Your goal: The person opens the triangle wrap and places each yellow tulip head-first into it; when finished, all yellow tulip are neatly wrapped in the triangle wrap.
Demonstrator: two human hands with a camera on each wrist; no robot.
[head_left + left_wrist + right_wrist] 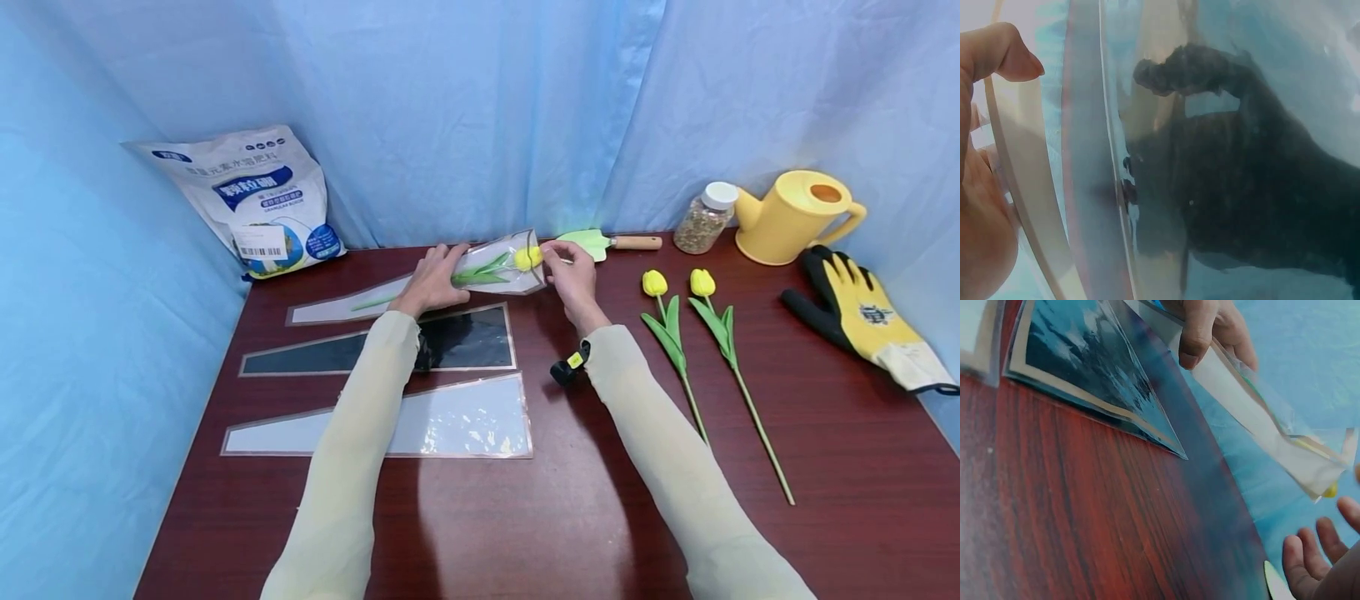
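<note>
A yellow tulip (528, 257) with green leaves lies inside a clear, pale-backed flower sleeve (337, 312) at the back of the table. My left hand (431, 282) grips this sleeve along its middle, thumb on the near side and fingers beyond, as the right wrist view shows. At the sleeve's wide end, my right hand (572, 279) has its fingertips right by the tulip's bloom. The right wrist view shows its fingers (1329, 540) loosely bent and spaced apart below the opening. Nearer me lie a black flower sleeve (472, 337) and a white one (465, 421).
Two more yellow tulips (654, 283) lie to the right. Along the back are a green trowel (636, 242), a lidded jar (701, 225), a yellow watering can (780, 221) and a fertilizer bag (255, 200). Work gloves (870, 317) rest at far right. Blue curtains (465, 117) enclose the table.
</note>
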